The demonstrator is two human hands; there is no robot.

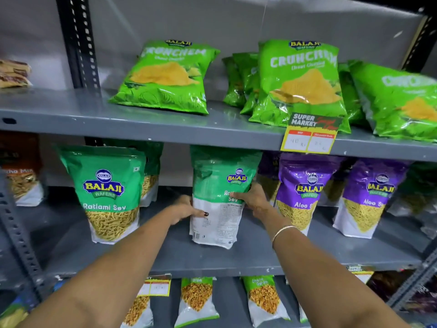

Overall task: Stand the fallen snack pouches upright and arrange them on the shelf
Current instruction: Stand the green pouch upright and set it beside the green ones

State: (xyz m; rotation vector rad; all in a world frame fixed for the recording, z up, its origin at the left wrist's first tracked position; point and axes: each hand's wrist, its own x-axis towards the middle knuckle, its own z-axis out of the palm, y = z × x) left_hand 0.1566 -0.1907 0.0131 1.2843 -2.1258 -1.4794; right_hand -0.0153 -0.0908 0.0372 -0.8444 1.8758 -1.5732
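Both hands are on one green-and-white Ratlami Sev pouch standing on the middle shelf, its back panel of small print turned outward. The left hand cups the pouch's left edge, fingers curled behind it and the thumb with a dark-painted nail pressed flat on the white lower panel. The right hand clasps the right edge, thumb laid across the front just below the green band, the other fingers wrapped out of sight behind; a thin gold bangle circles that wrist. The pouch is glossy plastic film, flat-bottomed, slightly creased near the top. Well to its left a matching Ratlami Sev pouch stands upright, facing front, a clear window showing thin yellow strands. Just to the right stand purple Aloo Sev pouches, equally shiny. The shelves are grey painted metal with perforated uprights. On the shelf above, puffy bright green Crunchem bags lean backward, and a yellow price tag hangs from its front lip
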